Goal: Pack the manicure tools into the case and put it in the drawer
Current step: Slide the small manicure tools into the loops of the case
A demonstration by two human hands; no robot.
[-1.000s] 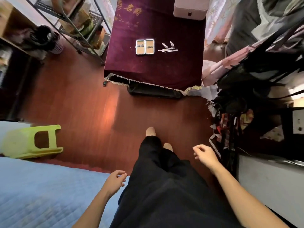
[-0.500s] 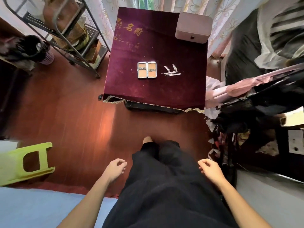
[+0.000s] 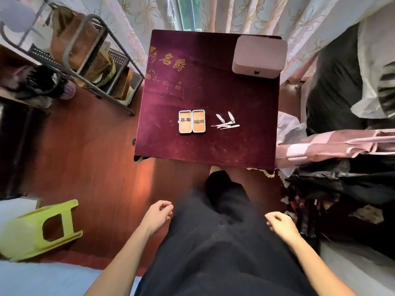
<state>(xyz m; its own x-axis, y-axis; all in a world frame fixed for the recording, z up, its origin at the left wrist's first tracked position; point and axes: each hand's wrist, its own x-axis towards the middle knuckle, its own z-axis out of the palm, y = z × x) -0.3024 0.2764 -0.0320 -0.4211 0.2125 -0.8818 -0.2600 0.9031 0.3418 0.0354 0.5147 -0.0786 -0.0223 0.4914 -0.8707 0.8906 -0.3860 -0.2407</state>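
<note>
A small manicure case (image 3: 192,121) lies flat and wide open on the table covered in dark red velvet (image 3: 245,146); its two tan halves hold nothing but black straps. Just to its right lies a loose heap of silver manicure tools (image 3: 225,122), clippers and thin sticks. My left hand (image 3: 158,214) hangs low beside my dark trousers, fingers loosely curled and holding nothing. My right hand (image 3: 280,223) hangs on the other side, also loosely curled and holding nothing. Both hands are well short of the table. No drawer shows.
A closed mauve box (image 3: 259,57) sits at the table's far right corner. A metal rack (image 3: 89,60) stands at the left, a lime-green stool (image 3: 40,229) lies on the wooden floor, and piled clothes (image 3: 342,159) crowd the right side.
The view has moved closer to the table, which now fills more of the frame. Both hands stay down at my sides, holding nothing.
</note>
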